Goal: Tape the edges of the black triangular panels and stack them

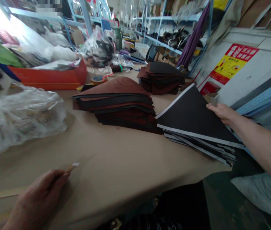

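My left hand [45, 191] is closed at the near left of the table, pinching a thin tan strip with a white tip [74, 165] between thumb and fingers. My right hand [219, 112] reaches in from the right and grips the edge of a black triangular fabric panel [188, 111] bordered with pale strips. That panel is partly raised over a stack of similar black panels [197, 145] at the table's right edge. To its left lies a pile of brown and black fabric panels [118, 102]; a second such pile [161, 78] sits behind.
Crumpled clear plastic [20, 118] covers the left of the brown table [116, 156]. An orange-red box [49, 76], tape roll [98, 79] and green thread spool [117, 68] stand farther back. A blue shelf frame [265, 97] is at right, a pale sack [262, 191] below.
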{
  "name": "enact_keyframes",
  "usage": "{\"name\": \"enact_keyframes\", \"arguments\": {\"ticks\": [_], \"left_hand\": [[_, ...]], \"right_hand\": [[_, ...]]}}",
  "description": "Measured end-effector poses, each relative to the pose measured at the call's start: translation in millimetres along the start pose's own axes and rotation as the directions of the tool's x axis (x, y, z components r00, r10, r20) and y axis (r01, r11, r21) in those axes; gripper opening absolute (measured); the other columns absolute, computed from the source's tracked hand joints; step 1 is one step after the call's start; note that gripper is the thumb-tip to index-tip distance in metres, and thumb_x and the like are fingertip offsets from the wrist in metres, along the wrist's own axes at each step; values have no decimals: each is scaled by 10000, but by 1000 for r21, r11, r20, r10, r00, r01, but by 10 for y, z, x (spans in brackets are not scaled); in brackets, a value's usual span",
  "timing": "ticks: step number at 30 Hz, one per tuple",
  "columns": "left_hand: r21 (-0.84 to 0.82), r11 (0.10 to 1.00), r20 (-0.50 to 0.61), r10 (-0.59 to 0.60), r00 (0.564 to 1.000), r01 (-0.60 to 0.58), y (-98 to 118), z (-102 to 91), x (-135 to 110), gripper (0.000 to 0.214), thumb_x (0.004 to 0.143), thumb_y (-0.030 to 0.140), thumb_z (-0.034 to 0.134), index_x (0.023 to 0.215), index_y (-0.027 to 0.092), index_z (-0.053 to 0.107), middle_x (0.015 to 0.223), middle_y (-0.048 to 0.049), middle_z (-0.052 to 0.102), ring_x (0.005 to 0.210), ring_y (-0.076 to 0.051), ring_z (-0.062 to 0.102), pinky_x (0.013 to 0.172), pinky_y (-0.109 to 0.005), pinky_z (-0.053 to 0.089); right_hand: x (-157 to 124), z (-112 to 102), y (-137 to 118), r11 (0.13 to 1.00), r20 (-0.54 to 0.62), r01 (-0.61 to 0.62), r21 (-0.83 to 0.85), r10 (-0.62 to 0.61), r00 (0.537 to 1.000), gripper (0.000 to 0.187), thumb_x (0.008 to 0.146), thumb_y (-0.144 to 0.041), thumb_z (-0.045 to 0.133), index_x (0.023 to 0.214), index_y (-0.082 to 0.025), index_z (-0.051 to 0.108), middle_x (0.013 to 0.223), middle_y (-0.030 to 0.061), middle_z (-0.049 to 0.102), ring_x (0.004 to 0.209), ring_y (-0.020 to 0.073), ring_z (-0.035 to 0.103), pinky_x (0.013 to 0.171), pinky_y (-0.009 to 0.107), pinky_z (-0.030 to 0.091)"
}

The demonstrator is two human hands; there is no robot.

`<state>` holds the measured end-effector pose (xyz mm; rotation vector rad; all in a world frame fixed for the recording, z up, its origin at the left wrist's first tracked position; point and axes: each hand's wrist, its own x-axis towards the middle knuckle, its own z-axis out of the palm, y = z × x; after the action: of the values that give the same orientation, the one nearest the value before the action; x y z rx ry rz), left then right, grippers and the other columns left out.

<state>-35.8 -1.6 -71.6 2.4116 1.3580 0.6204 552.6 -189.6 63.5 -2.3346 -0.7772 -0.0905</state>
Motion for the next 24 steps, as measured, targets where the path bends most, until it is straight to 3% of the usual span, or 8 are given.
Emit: {"name": "enact_keyframes", "arguments": {"ticks": [4, 6, 8, 10, 12, 15, 18, 24], "left_hand": [[-68, 998, -16, 1, 1000, -2, 195, -82, 35, 65, 777, 403, 507, 745, 357, 539, 618, 86, 647, 577, -186, 637, 581, -288, 504], [-79, 997, -17, -9, 1000, 7, 224, -86, 40, 56, 770, 381, 520, 743, 342, 549, 628, 70, 648, 583, -188, 637, 595, -289, 509], [-82, 997, -23, -13, 1000, 11, 211, -72, 30, 75, 774, 379, 522, 739, 321, 553, 643, 50, 650, 586, -190, 632, 598, -290, 508], [-80, 997, -19, 2, 1000, -3, 179, -52, 12, 111, 784, 385, 518, 734, 295, 557, 649, 29, 649, 588, -191, 628, 591, -289, 504], [-82, 996, -9, 25, 1000, -26, 148, -39, -5, 147, 799, 387, 507, 735, 268, 564, 636, 11, 643, 583, -189, 625, 579, -285, 496], [-89, 995, -26, 51, 998, -53, 124, -34, -20, 167, 826, 371, 493, 744, 245, 567, 635, 4, 642, 575, -175, 620, 586, -272, 486], [-98, 992, -52, 74, 996, -79, 112, -32, -22, 168, 843, 371, 492, 762, 242, 563, 651, 10, 645, 577, -163, 616, 604, -258, 482], [-111, 987, -39, 112, 993, -116, 90, 6, -8, 234, 862, 409, 477, 749, 222, 561, 624, 12, 605, 561, -151, 591, 568, -242, 454]], "right_hand": [[58, 227, 80, 990, 82, -13, -139, 25, 996, 193, 888, -299, 562, 1021, -182, 639, 1068, 107, 616, 965, 179, 592, 789, 303, 477], [118, 432, -176, 987, 105, 75, -145, -60, 993, 218, 846, -271, 603, 990, -126, 679, 967, 153, 659, 915, 198, 599, 759, 314, 431], [152, 693, -622, 970, 147, 222, -96, -206, 967, 296, 800, -270, 635, 1045, -113, 689, 898, 120, 687, 852, 188, 604, 738, 304, 404], [153, 971, -1170, 918, 206, 395, -31, -381, 902, 322, 781, -304, 641, 1076, -187, 694, 911, 38, 695, 817, 151, 603, 734, 256, 407], [145, 1219, -1701, 766, 278, 642, -41, -608, 743, 353, 809, -319, 594, 1116, -168, 682, 922, 41, 692, 794, 154, 607, 725, 249, 418], [175, 1492, -2255, 543, 433, 811, -217, -692, 578, 366, 802, -302, 588, 1127, -158, 675, 937, 66, 686, 828, 183, 617, 739, 264, 427], [235, 1654, -2463, 447, 534, 846, -290, -658, 531, 279, 743, -227, 624, 993, -148, 720, 897, 95, 691, 864, 226, 624, 762, 296, 431], [229, 1741, -2480, 338, 634, 874, -348, -603, 485, 224, 730, -186, 609, 913, -118, 719, 886, 143, 699, 866, 251, 638, 761, 307, 448]]}}
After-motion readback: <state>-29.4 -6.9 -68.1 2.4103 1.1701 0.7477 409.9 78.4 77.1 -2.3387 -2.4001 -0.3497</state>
